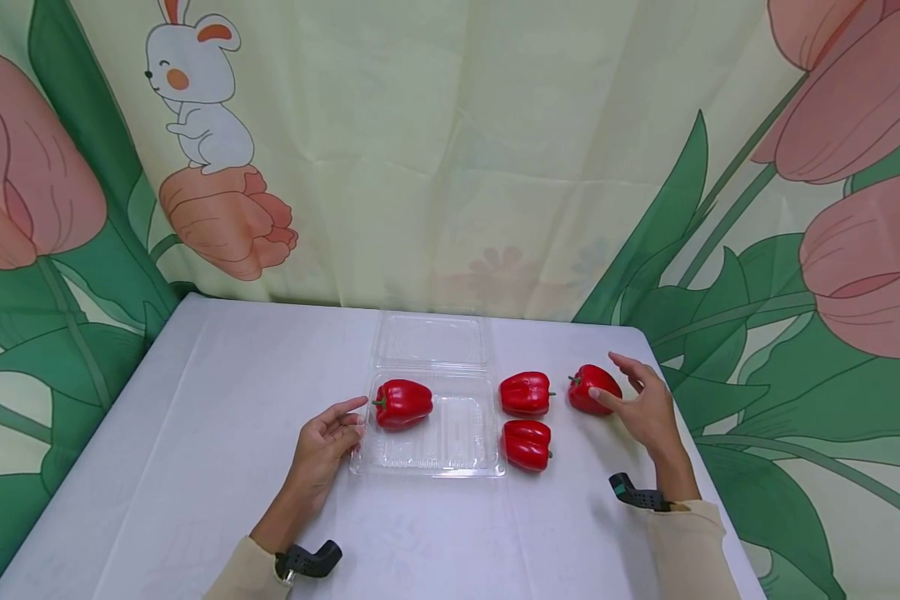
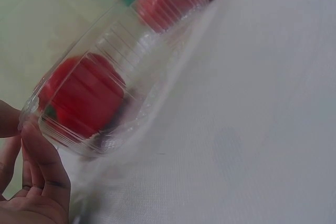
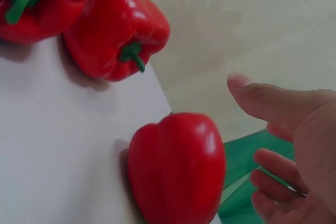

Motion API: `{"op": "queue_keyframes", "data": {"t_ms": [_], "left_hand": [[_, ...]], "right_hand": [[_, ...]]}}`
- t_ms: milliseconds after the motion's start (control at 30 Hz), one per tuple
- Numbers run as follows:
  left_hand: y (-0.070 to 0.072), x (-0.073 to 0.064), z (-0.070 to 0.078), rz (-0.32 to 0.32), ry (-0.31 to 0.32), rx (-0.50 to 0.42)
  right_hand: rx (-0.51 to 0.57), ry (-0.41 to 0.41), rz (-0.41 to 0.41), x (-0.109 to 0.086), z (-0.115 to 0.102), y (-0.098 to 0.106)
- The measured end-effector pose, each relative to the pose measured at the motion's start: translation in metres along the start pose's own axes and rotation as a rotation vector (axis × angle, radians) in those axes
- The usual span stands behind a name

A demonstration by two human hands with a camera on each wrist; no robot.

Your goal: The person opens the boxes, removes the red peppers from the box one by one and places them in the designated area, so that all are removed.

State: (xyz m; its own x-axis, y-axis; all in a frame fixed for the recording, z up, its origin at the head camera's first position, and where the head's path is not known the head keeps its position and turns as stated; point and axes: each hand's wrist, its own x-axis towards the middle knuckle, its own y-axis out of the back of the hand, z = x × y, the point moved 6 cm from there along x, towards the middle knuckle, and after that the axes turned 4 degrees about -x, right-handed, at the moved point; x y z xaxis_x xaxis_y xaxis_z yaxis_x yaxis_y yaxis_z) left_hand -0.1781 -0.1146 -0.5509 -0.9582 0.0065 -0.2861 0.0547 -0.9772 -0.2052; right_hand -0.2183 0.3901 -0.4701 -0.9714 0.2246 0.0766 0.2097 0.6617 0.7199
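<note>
My left hand (image 1: 321, 454) pinches the left rim of a clear plastic clamshell container (image 1: 461, 437), thumb and fingers meeting at its edge in the left wrist view. Inside the container's left part lies one red bell pepper (image 1: 405, 403) with a green stem pointing left. Beside a second red bell pepper (image 1: 591, 388) at the table's right, my right hand (image 1: 651, 414) is held with thumb and fingers spread. In the right wrist view a gap shows between that hand (image 3: 310, 150) and the pepper (image 3: 177, 169).
Two more red bell peppers, an upper one (image 1: 525, 393) and a lower one (image 1: 527, 445), lie just right of the container. Its hinged lid (image 1: 431, 340) is folded back toward the far edge of the white-covered table (image 1: 217, 400). A printed curtain (image 1: 450, 158) hangs behind.
</note>
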Motion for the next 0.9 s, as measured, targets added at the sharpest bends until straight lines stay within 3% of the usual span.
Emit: {"op": "queue_keyframes", "data": {"t_ms": [900], "left_hand": [[0.0,-0.001,-0.001,0.018,0.008,0.014]], "right_hand": [[0.009,0.246,0.094,-0.026,-0.088,0.0]]}}
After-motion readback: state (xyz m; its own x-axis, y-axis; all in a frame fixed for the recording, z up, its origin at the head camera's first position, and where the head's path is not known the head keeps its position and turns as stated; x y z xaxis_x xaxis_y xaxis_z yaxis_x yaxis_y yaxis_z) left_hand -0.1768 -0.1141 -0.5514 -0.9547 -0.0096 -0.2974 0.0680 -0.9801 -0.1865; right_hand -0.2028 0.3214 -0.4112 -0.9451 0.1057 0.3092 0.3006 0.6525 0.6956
